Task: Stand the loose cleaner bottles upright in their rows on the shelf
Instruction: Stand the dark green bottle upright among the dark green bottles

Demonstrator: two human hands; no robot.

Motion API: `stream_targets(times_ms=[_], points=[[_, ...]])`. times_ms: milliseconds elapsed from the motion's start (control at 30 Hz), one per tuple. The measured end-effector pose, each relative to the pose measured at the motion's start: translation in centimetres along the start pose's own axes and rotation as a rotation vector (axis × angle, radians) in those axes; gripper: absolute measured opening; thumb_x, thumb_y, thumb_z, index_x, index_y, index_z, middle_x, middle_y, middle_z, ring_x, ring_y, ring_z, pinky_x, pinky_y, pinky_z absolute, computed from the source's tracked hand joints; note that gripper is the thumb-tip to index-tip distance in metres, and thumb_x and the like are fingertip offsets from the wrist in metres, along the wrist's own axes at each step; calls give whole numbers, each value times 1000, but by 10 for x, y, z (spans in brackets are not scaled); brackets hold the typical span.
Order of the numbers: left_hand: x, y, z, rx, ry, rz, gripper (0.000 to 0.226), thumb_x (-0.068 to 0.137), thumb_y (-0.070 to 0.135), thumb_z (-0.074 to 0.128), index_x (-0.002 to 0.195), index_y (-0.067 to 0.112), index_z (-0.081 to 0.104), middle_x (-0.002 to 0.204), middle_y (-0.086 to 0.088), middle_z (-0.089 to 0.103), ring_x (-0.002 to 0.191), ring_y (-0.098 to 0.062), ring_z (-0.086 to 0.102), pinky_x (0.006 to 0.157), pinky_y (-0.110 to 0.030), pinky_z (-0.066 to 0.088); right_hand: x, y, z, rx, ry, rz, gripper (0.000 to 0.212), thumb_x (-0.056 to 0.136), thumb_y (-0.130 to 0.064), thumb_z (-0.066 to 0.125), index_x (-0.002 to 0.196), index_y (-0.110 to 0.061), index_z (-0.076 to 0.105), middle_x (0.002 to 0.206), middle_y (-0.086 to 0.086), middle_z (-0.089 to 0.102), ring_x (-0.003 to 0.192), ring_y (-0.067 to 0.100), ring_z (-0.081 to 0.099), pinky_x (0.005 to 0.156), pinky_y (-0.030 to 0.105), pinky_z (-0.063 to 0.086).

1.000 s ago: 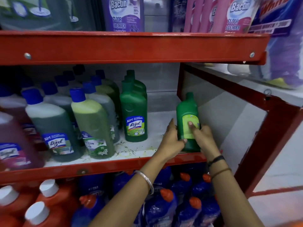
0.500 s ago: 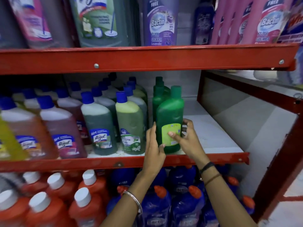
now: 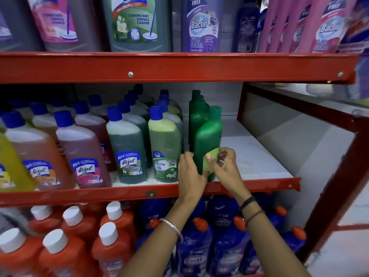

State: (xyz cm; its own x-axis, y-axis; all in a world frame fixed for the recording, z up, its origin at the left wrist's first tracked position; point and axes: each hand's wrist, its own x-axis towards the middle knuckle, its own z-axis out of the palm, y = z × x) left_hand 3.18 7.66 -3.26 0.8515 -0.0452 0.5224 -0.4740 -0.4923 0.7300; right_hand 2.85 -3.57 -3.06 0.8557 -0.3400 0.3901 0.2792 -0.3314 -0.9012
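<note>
Since a second ago, the green bottle (image 3: 208, 136) has travelled left along the middle shelf (image 3: 257, 162), from out in the bare right-hand part to the front of the row of green bottles (image 3: 196, 114), and it now shows its narrow side with a yellow-green label turned toward the right. From the head camera, the left hand (image 3: 190, 172) presses against the bottle's lower left side with fingers curled around it, and the right hand (image 3: 225, 166) holds the lower right side, thumb on the label. The bottle stands roughly upright at the shelf's front edge, just beside a blue-capped Bactin floor cleaner bottle (image 3: 164, 150) on its left. Further left stand rows of Lizol bottles (image 3: 127, 150). White shelf surface lies bare to the right of the hands. Below, orange bottles with white caps (image 3: 111, 232) and dark blue bottles (image 3: 223, 242) fill the lower shelf.
</note>
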Motion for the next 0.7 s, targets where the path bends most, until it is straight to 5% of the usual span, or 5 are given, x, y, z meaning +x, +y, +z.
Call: stream_targets(times_ms=[233,333,467,533,700], points=[[-18,-8,-6,-90,3,140,26,91,10,50,117,8,49,111,-9,51,100,-20,53,85,-29,46,2,-18,9,-155,-7,0,57,75,-53,65,110,-10,51,112,4,39,102,14,49,89,23,39],[-18,-13,-13,-164,-32,177,24,93,3,42,115,7,53,106,-3,50,94,-13,53,80,-11,41,3,-20,7,-122,-3,-19,63,74,-49,69,122,-13,50,117,2,48,103,14,55,81,18,40],[-16,-12,-15,-209,-107,171,41,90,-7,39,126,9,46,121,-2,46,108,-5,47,93,-8,37,3,-21,1,-37,-84,-27,53,81,-35,67,123,-12,45,117,-1,56,107,16,58,86,23,48],[-15,-8,-13,-199,-142,120,55,86,-11,38,137,8,30,135,1,30,125,-3,32,101,1,20,6,-19,-6,-3,-163,-31,46,85,-34,62,124,-16,47,124,2,59,110,15,60,95,32,50],[-5,-5,-9,-221,-214,-42,74,79,-18,36,144,6,10,147,-15,24,132,-16,30,99,-9,21,14,-11,-20,131,-297,-1,32,94,-18,48,125,-21,43,123,2,60,110,6,60,85,18,52]])
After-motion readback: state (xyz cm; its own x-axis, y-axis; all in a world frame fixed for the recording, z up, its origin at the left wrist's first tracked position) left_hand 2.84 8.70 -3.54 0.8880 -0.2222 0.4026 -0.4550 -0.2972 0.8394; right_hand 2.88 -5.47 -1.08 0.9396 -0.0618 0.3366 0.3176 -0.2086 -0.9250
